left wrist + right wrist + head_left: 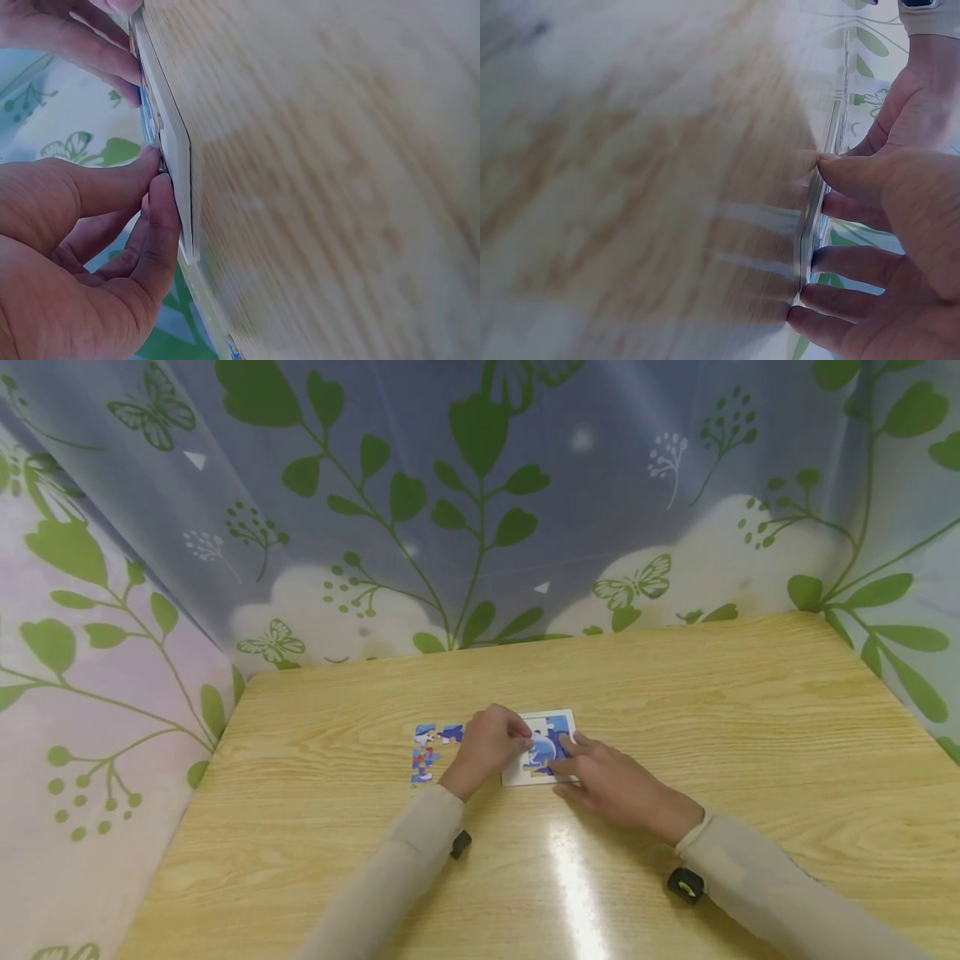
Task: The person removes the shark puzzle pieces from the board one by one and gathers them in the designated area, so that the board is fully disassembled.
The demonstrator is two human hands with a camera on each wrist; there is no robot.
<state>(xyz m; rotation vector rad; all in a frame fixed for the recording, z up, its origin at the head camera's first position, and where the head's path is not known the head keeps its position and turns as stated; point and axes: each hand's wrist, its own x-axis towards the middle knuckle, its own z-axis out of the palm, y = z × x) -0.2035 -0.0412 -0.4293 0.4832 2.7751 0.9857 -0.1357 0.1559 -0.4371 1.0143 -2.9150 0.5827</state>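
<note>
A jigsaw puzzle tray (512, 779) with a white border lies flat on the table, partly filled with blue and white pieces. Over its left half, my left hand (487, 745) pinches a small puzzle piece between thumb and forefinger; the fingertips mostly hide it. In the left wrist view, the left hand (97, 247) has its fingertips close against the tray's face. My right hand (618, 785) rests on the tray's right side with fingers extended. The right wrist view shows the right hand (900, 247) with spread fingers and thumb touching the tray's edge (808, 225).
Left of the tray, several loose puzzle pieces (423, 756) lie grouped on the wooden table (315, 827), some partly behind the left hand. A leaf-patterned curtain (420, 527) hangs along the table's back and left sides. Dark devices sit on both wrists.
</note>
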